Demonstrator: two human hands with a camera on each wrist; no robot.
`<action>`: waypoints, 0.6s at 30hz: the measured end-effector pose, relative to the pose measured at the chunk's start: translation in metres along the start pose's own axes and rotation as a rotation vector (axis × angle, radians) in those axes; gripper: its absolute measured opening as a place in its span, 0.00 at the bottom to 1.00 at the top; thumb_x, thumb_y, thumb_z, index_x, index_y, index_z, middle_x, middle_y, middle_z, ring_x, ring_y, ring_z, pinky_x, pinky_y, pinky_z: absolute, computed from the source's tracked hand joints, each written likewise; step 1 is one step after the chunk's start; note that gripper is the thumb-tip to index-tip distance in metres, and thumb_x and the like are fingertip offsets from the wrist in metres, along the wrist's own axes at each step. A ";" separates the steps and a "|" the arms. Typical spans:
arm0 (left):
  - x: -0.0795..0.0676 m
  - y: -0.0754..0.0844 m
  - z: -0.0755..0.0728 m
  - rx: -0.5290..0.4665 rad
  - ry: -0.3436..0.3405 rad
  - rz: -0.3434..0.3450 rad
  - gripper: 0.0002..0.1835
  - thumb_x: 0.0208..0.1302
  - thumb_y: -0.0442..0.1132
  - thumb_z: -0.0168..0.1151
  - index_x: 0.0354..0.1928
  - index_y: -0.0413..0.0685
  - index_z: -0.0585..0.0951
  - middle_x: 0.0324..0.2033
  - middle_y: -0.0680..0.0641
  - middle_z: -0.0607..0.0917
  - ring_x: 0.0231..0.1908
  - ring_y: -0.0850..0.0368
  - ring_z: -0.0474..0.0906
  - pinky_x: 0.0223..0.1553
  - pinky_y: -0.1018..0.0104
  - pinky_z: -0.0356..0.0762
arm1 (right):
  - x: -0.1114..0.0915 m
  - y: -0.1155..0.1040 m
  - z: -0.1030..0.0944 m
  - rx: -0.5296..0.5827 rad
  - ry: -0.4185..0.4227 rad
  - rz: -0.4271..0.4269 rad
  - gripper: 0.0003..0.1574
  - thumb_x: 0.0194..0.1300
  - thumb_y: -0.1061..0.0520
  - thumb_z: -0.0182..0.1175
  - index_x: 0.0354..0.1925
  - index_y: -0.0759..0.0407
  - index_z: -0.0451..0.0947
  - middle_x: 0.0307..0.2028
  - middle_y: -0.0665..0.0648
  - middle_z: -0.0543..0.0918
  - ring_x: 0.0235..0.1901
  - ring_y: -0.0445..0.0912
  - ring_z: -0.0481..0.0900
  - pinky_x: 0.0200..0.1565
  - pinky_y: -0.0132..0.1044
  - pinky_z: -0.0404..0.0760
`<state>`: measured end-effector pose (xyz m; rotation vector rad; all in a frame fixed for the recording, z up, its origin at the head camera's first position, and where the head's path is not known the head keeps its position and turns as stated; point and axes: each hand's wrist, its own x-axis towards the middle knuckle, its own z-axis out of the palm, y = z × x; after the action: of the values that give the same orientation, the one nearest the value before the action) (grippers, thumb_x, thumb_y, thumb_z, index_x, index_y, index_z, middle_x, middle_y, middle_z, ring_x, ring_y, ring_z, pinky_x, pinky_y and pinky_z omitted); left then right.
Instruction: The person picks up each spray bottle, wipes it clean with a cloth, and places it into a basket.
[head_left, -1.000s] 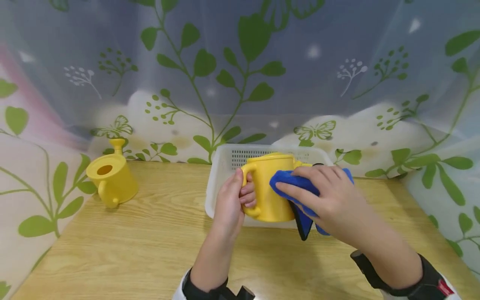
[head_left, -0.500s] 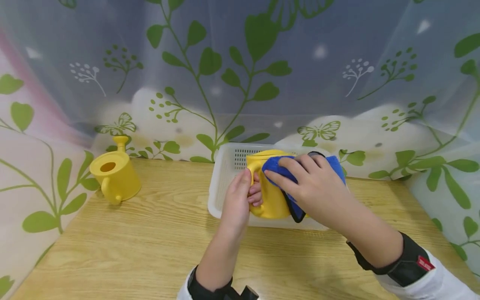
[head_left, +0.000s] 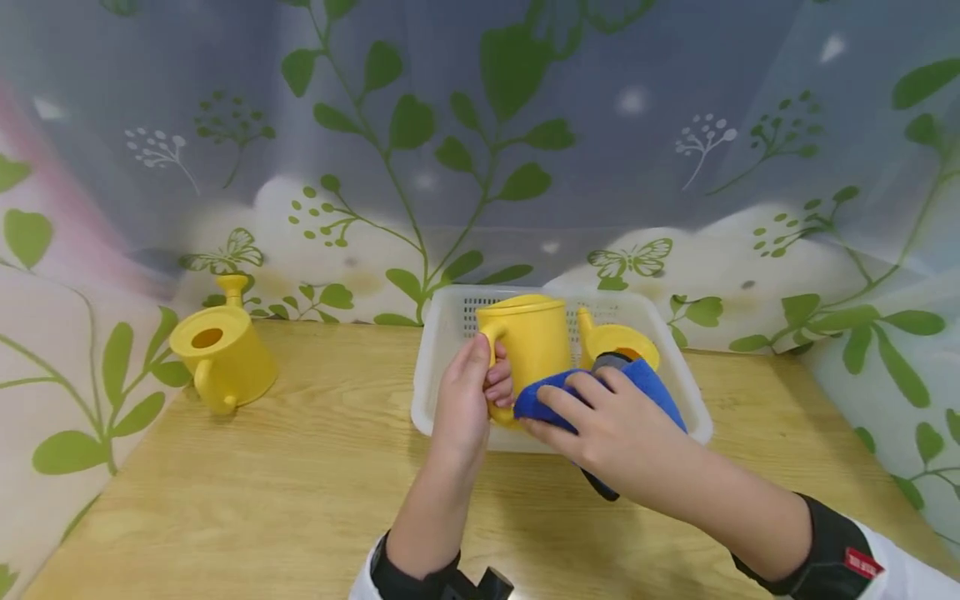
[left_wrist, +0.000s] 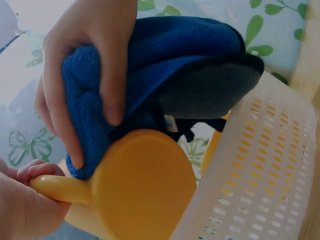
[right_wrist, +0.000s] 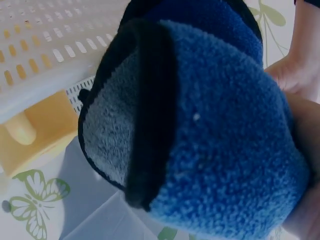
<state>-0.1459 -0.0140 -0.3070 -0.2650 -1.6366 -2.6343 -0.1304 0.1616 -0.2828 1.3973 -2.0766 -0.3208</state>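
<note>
A yellow mug-shaped container (head_left: 528, 337) is held over the white basket by its loop handle, round which my left hand (head_left: 468, 392) curls its fingers. Its round flat base faces the left wrist view. My right hand (head_left: 600, 421) grips a bunched blue cloth (head_left: 652, 392) with black edging and a grey side, and holds it against the lower right of the container. That part of the container is hidden by cloth and fingers. The cloth (right_wrist: 225, 135) fills most of the right wrist view.
A white perforated basket (head_left: 693, 417) stands behind the hands, with another yellow spouted vessel (head_left: 641, 342) in it, partly covered. On the wooden table (head_left: 300, 500), at far left, stands a yellow watering can (head_left: 240, 358). Leaf-printed sheeting (head_left: 337, 167) encloses the table's back and sides.
My right hand has moved the cloth from the container's upper right side leftward and down to its lower right, uncovering the yellow vessel in the basket. The left hand keeps hold of the handle.
</note>
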 end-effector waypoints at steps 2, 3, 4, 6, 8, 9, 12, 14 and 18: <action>-0.001 0.000 0.002 -0.003 -0.001 0.004 0.14 0.73 0.46 0.33 0.33 0.46 0.63 0.20 0.53 0.58 0.18 0.63 0.53 0.24 0.73 0.56 | -0.002 0.001 -0.002 0.027 -0.030 0.009 0.26 0.51 0.57 0.66 0.51 0.46 0.76 0.44 0.54 0.75 0.39 0.50 0.71 0.38 0.44 0.72; -0.001 -0.001 0.003 -0.003 -0.003 0.006 0.14 0.73 0.46 0.33 0.33 0.46 0.63 0.20 0.53 0.58 0.18 0.63 0.53 0.24 0.73 0.55 | -0.003 0.003 -0.003 0.032 -0.041 0.019 0.26 0.51 0.58 0.66 0.51 0.45 0.76 0.45 0.55 0.75 0.40 0.51 0.71 0.38 0.44 0.72; -0.001 -0.001 0.003 0.002 -0.005 0.009 0.14 0.73 0.45 0.33 0.32 0.45 0.63 0.19 0.53 0.58 0.18 0.63 0.53 0.23 0.73 0.55 | -0.002 0.004 -0.003 0.042 -0.047 0.031 0.27 0.51 0.58 0.66 0.51 0.45 0.76 0.45 0.55 0.75 0.40 0.51 0.72 0.39 0.44 0.73; -0.001 -0.001 0.003 0.005 -0.011 0.014 0.14 0.73 0.45 0.34 0.32 0.45 0.63 0.19 0.53 0.57 0.17 0.63 0.52 0.23 0.73 0.54 | 0.000 0.008 -0.004 0.051 -0.045 0.062 0.28 0.51 0.60 0.66 0.51 0.44 0.75 0.45 0.56 0.75 0.41 0.52 0.73 0.40 0.46 0.75; -0.001 -0.001 0.004 0.003 -0.013 0.012 0.14 0.73 0.44 0.34 0.32 0.45 0.64 0.18 0.53 0.57 0.17 0.63 0.52 0.22 0.73 0.53 | 0.003 0.015 -0.005 0.047 -0.027 0.092 0.29 0.51 0.62 0.66 0.52 0.44 0.75 0.45 0.57 0.76 0.42 0.54 0.73 0.40 0.47 0.76; -0.001 -0.001 0.005 0.000 -0.013 0.009 0.14 0.73 0.44 0.34 0.31 0.45 0.64 0.18 0.53 0.57 0.17 0.64 0.51 0.21 0.73 0.53 | 0.006 0.019 -0.005 0.051 -0.010 0.107 0.29 0.51 0.62 0.66 0.52 0.45 0.75 0.45 0.58 0.76 0.42 0.54 0.73 0.39 0.48 0.76; 0.000 -0.002 0.006 -0.017 -0.015 0.001 0.14 0.73 0.44 0.34 0.31 0.45 0.64 0.17 0.54 0.57 0.16 0.65 0.51 0.20 0.74 0.51 | 0.012 0.031 -0.005 0.061 0.057 0.140 0.29 0.49 0.61 0.67 0.51 0.46 0.76 0.45 0.59 0.76 0.41 0.56 0.73 0.38 0.49 0.75; 0.000 -0.002 0.006 -0.021 -0.018 -0.005 0.15 0.73 0.44 0.34 0.30 0.45 0.64 0.16 0.55 0.56 0.16 0.65 0.50 0.20 0.74 0.50 | 0.015 0.038 -0.004 0.063 0.096 0.161 0.30 0.47 0.60 0.68 0.51 0.47 0.76 0.44 0.60 0.76 0.40 0.56 0.73 0.36 0.50 0.75; 0.000 -0.003 0.006 -0.016 -0.012 -0.018 0.15 0.73 0.45 0.35 0.30 0.46 0.63 0.16 0.55 0.57 0.16 0.65 0.50 0.20 0.74 0.50 | 0.019 0.045 -0.003 0.069 0.116 0.211 0.34 0.44 0.59 0.70 0.52 0.48 0.75 0.45 0.62 0.76 0.40 0.57 0.73 0.36 0.51 0.74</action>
<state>-0.1455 -0.0070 -0.3072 -0.2691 -1.6302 -2.6650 -0.1675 0.1638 -0.2507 1.1924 -2.1317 -0.0794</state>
